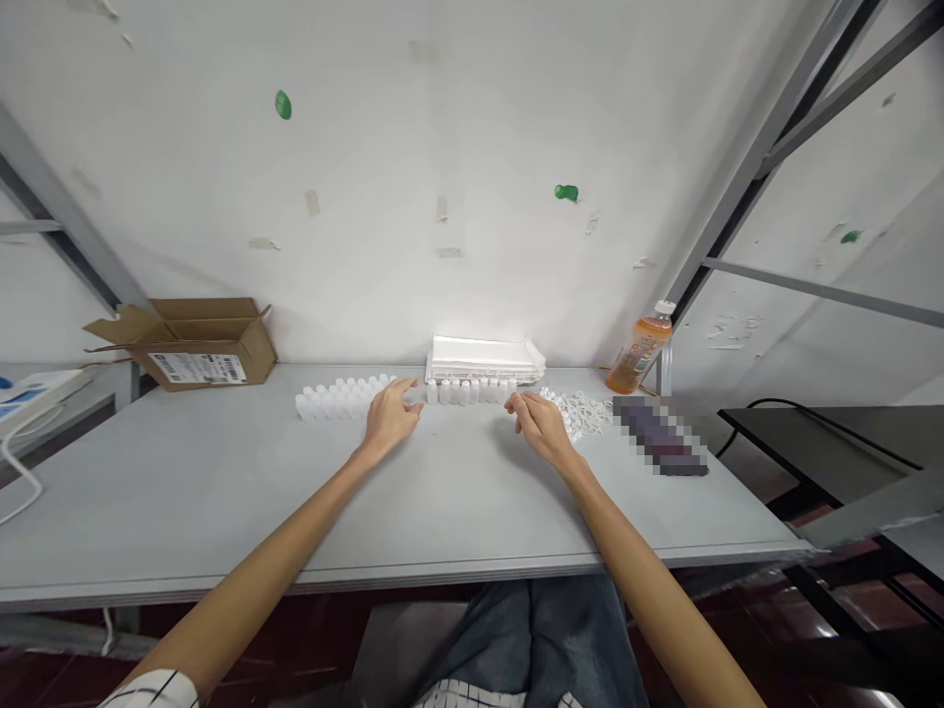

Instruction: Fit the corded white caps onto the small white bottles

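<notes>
My left hand [392, 415] is over the table with thumb and fingers apart, and nothing shows between them. It is between a block of white caps or small cylinders [335, 398] on its left and a row of several small white bottles [464, 392] on its right. My right hand [540, 425] is by the right end of that row, its fingers curled together; what they pinch, if anything, is too small to tell. Just right of this hand, and partly hidden by it, lies a pile of white looped cords with small white pieces [588, 415].
Behind the bottles, a stack of white trays [483, 358] rests against the wall. An open cardboard box [213, 344] is at the back left. On the right are an orange drink bottle [640, 351] and a blurred-out dark object [662, 440]. The grey table's front edge [442, 573] is near my lap.
</notes>
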A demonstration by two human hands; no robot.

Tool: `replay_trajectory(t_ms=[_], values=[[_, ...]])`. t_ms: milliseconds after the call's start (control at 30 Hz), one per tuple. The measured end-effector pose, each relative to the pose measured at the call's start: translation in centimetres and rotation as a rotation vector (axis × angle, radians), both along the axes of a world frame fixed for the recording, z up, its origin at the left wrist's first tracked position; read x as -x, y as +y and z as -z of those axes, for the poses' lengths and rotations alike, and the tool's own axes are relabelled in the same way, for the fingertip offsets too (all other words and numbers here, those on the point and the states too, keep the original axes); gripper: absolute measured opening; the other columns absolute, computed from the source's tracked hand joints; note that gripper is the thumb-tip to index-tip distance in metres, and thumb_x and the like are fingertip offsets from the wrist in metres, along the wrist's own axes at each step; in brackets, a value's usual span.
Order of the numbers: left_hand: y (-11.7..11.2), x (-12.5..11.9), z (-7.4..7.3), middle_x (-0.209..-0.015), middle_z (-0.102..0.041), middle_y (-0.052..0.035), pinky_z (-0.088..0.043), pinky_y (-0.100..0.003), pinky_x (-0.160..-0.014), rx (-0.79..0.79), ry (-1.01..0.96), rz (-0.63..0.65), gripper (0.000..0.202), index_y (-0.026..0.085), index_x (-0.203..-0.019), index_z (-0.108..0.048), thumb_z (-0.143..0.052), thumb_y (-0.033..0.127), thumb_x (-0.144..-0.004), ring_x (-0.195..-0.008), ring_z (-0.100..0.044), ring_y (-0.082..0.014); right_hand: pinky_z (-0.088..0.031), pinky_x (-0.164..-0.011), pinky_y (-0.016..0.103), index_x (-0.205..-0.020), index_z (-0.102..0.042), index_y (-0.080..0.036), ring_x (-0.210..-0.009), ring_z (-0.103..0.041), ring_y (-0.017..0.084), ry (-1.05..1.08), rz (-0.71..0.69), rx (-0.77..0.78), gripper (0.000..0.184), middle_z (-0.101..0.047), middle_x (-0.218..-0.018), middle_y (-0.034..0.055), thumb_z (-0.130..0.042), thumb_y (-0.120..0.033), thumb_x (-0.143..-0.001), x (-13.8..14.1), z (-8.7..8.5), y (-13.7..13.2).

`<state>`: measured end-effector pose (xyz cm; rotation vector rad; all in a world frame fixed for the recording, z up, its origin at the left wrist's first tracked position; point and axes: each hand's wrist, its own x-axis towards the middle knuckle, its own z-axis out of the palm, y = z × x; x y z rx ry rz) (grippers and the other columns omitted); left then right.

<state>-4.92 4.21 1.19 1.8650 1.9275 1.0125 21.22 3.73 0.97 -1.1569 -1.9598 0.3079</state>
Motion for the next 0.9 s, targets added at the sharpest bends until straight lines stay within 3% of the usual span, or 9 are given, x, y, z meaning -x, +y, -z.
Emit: replay_trajectory(t_ms=[133, 233, 333, 433, 633, 767, 900], values=[[-0.7, 2.4, -2.2, -0.127, -0.06, -0.0015, -0.048, -0.031, -0.081, -0.123, 0.175, 0.019, 0.041, 0.027, -0.118, -0.062, -0.055, 0.023, -0.077, -0.072, -0.065, -0.0162, -0.044, -0.071, 0.031, -0.075, -0.064, -0.019, -0.069, -0.061, 0.018, 0.003, 0.004, 0.012, 0.056, -0.064, -0.069, 0.0052, -0.024, -0.052, -0.098, -0.1, 0.1, 0.1], [0.5, 5.0, -4.2, -0.126, -0.06, 0.0009, -0.047, -0.032, -0.077, -0.097, 0.331, 0.023, 0.027, 0.029, -0.103, -0.069, -0.055, 0.028, -0.08, -0.073, -0.063, -0.0162, -0.044, -0.07, 0.031, -0.072, -0.063, -0.019, -0.068, -0.061, 0.019, 0.005, 0.013, 0.026, 0.056, -0.064, -0.069, 0.0051, -0.025, -0.052, -0.097, -0.1, 0.0, 0.2], [2.6, 7.0, -5.3, -0.123, -0.061, -0.0012, -0.043, -0.036, -0.086, -0.1, 0.545, 0.083, 0.023, 0.029, -0.097, -0.072, -0.056, 0.034, -0.081, -0.1, -0.059, -0.0241, -0.043, -0.069, 0.031, -0.07, -0.061, -0.02, -0.068, -0.062, 0.019, -0.002, 0.018, 0.026, 0.056, -0.064, -0.068, 0.0052, -0.025, -0.052, -0.097, -0.2, 0.1, 0.3], [4.6, 7.7, -5.1, -0.128, -0.056, -0.0054, -0.036, -0.041, -0.096, -0.062, 0.691, 0.197, 0.022, 0.027, -0.089, -0.074, -0.064, 0.04, -0.076, -0.114, -0.05, -0.0286, -0.043, -0.068, 0.031, -0.068, -0.061, -0.02, -0.067, -0.062, 0.019, -0.009, 0.025, 0.015, 0.056, -0.063, -0.065, 0.0053, -0.025, -0.053, -0.097, -0.3, 0.2, 0.4], [5.8, 7.4, -3.9, -0.126, -0.057, -0.0082, -0.034, -0.044, -0.096, -0.009, 0.723, 0.264, 0.019, 0.023, -0.084, -0.074, -0.059, 0.035, -0.078, -0.116, -0.048, -0.029, -0.042, -0.068, 0.028, -0.068, -0.061, -0.019, -0.066, -0.061, 0.017, -0.012, 0.047, -0.008, 0.058, -0.063, -0.064, 0.0045, -0.025, -0.052, -0.097, -0.5, 0.1, 0.4], [4.6, 7.0, -4.5, -0.124, -0.061, -0.0072, -0.035, -0.044, -0.097, -0.058, 0.672, 0.306, 0.023, 0.022, -0.082, -0.073, -0.054, 0.035, -0.08, -0.117, -0.05, -0.0295, -0.04, -0.064, 0.026, -0.068, -0.062, -0.018, -0.062, -0.058, 0.015, -0.029, 0.071, -0.025, 0.057, -0.064, -0.068, 0.0042, -0.024, -0.049, -0.098, -0.3, 0.1, 0.4], [2.5, 6.3, -5.7, -0.115, -0.068, -0.0031, -0.043, -0.034, -0.087, -0.056, 0.546, 0.347, 0.027, 0.024, -0.09, -0.072, -0.051, 0.038, -0.079, -0.105, -0.06, -0.0248, -0.034, -0.058, 0.025, -0.063, -0.059, -0.018, -0.056, -0.053, 0.013, -0.077, 0.165, -0.115, 0.052, -0.061, -0.064, 0.0034, -0.03, -0.042, -0.098, -0.5, 0.2, 0.8]])
